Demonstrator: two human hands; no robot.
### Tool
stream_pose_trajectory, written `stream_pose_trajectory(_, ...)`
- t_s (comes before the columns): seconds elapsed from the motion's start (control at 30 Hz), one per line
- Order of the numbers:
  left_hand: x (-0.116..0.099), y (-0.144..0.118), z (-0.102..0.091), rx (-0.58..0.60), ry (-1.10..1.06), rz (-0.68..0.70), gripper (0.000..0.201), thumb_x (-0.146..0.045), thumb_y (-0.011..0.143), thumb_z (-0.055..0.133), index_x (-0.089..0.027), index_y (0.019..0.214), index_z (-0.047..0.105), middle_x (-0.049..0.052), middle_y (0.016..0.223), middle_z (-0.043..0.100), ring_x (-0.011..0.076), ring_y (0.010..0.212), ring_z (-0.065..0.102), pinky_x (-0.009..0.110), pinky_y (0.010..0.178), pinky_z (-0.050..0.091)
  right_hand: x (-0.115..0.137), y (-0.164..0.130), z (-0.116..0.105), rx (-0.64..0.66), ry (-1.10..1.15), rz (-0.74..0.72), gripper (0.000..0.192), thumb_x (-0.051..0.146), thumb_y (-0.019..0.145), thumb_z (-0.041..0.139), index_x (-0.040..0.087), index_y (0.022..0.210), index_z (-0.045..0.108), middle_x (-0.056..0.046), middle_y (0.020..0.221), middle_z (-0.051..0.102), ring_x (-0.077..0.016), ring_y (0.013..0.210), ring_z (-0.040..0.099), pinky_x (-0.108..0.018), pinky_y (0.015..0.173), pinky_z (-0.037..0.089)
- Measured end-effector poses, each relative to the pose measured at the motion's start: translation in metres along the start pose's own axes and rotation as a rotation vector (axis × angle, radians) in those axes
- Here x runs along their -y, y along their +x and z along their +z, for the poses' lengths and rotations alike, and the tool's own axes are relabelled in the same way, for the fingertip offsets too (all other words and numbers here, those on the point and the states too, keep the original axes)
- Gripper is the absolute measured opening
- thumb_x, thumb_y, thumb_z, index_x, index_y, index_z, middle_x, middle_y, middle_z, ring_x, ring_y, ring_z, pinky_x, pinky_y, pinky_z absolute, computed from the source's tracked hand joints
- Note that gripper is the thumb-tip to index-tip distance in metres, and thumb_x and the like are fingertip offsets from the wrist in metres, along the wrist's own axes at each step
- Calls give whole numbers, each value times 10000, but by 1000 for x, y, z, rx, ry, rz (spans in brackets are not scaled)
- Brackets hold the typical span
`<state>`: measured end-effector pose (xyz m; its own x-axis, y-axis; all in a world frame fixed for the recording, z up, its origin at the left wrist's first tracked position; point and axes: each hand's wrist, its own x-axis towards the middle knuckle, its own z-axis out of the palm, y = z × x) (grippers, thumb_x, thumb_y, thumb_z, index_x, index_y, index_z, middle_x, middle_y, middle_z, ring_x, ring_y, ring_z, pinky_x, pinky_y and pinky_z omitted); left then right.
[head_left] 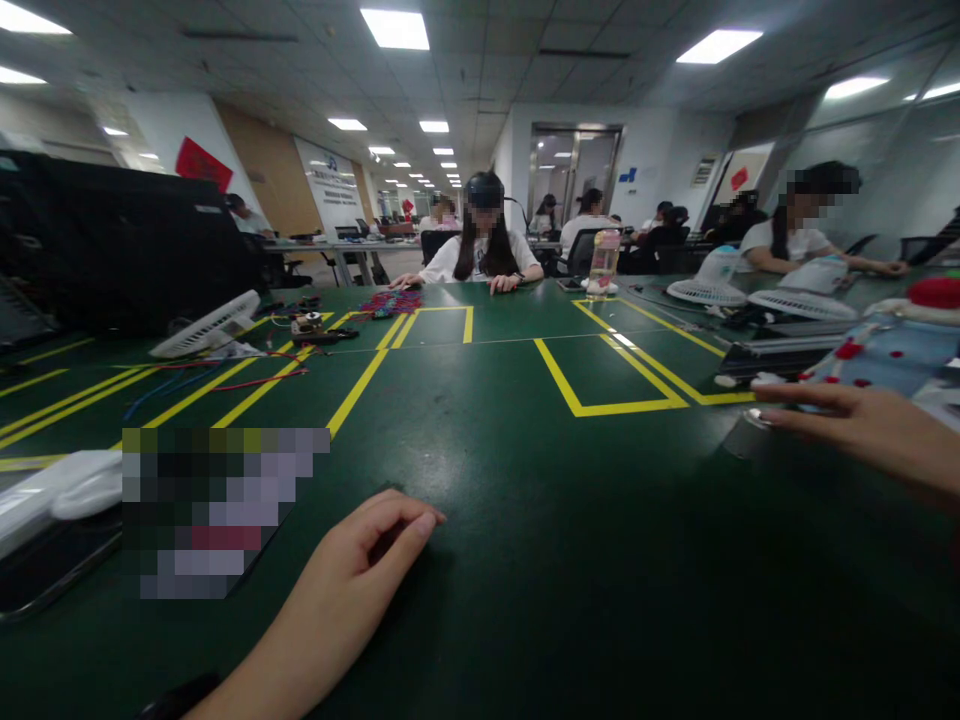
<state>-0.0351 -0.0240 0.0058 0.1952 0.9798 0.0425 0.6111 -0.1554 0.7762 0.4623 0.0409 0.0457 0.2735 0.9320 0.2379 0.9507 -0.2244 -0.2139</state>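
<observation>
1. At the fingertips of my right hand [855,425] stands the small grey cup-like piece [745,436] (whether I'm grasping it, I can't tell).
2. Well leftward, farther from it, my left hand [369,548] curls loosely, released.

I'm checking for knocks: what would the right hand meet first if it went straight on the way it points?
The right hand would most likely meet the small grey tapered object just ahead; depth makes it unclear whether they touch now.
</observation>
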Motion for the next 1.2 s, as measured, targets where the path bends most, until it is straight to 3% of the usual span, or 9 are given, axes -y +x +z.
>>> stream_pose_trajectory(0.17, -1, 0, 0, 3, -6, 2, 232, -407, 912, 476, -248, 893, 645, 0, 891, 639, 209, 879, 611, 302, 777, 434, 8, -5, -5, 152, 98, 150, 510, 603, 716, 565, 211, 1014, 697, -98, 1044, 654, -224, 867, 602, -343, 763, 429)
stream_pose_trajectory(0.33, 1, 0, 1, 0, -8, 15, 225, -398, 914, 482, -249, 881, 647, -6, 877, 631, 202, 874, 607, 297, 777, 428, 9, -8, -3, 190, 225, 109, 524, 488, 651, 684, 198, 1086, 652, -111, 1133, 620, -223, 957, 598, -349, 822, 432)
stream_pose_trajectory(0.43, 2, 1, 2, 3, -12, 21, 224, -392, 918, 478, -246, 888, 645, -7, 878, 627, 195, 869, 605, 294, 775, 426, 18, -12, 4, 190, 283, 76, 495, 424, 704, 660, 145, 1110, 606, -128, 1082, 632, -185, 950, 610, -303, 827, 449)
stream_pose_trajectory(0.6, 0, 2, 3, -2, 22, 14, 252, -399, 923, 460, -238, 884, 649, 0, 869, 628, 202, 860, 598, 312, 778, 426, 83, -45, 19, 112, 495, -141, 502, 452, 784, 589, 171, 1196, 529, -117, 1092, 621, -153, 903, 625, -280, 788, 492)
stream_pose_trajectory(0.73, -1, 2, 4, -4, 42, 16, 254, -398, 923, 461, -233, 868, 647, 3, 860, 628, 203, 854, 596, 323, 785, 429, 162, -86, 35, 270, 694, -484, 431, 412, 812, 573, 207, 1187, 518, -71, 1109, 602, -124, 910, 610, -265, 797, 514)
stream_pose_trajectory(0.83, 1, 1, 4, -7, 52, 30, 242, -380, 926, 465, -232, 864, 646, 3, 861, 629, 198, 857, 596, 324, 795, 432, 204, -109, 48, 361, 733, -653, 345, 350, 832, 548, 235, 1157, 525, -31, 1079, 597, -102, 923, 586, -253, 820, 502)
stream_pose_trajectory(0.93, 0, 1, 4, 1, 61, 64, 220, -348, 928, 473, -235, 877, 654, 2, 872, 636, 193, 864, 596, 317, 790, 439, 219, -120, 61, 369, 741, -691, 331, 309, 824, 548, 251, 1147, 509, -16, 1065, 587, -102, 928, 566, -268, 834, 484)
stream_pose_trajectory(1.1, -22, 10, 11, -17, 104, 184, 180, -273, 909, 513, -255, 1013, 658, 3, 921, 631, 174, 803, 581, 300, 727, 446, 214, -122, 76, 405, 859, -619, 603, 298, 736, 659, 259, 1264, 370, -13, 1121, 563, -103, 994, 553, -278, 901, 458)
stream_pose_trajectory(1.2, -42, 22, 19, 8, 67, 281, 193, -243, 902, 534, -279, 1023, 679, -3, 925, 619, 161, 829, 576, 280, 734, 440, 215, -119, 78, 474, 924, -618, 501, 289, 744, 656, 243, 1186, 424, -2, 1092, 576, -90, 976, 562, -258, 881, 465)
